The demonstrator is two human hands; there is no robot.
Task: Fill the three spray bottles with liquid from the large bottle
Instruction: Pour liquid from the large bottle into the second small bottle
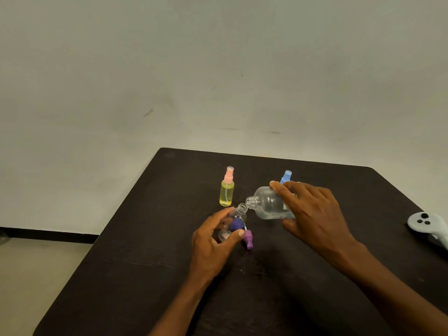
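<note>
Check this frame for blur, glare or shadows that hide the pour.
Head view: dim, even light, faint shadows on the dark table; no harsh glare; the open spray bottle in the left hand is soft and blends into the table; the large bottle in the right hand reads clearly.

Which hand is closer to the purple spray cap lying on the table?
Left. The left hand, gripping the small open bottle, has its thumb right beside the purple spray cap. The right hand, holding the large bottle, is apart to its right.
</note>
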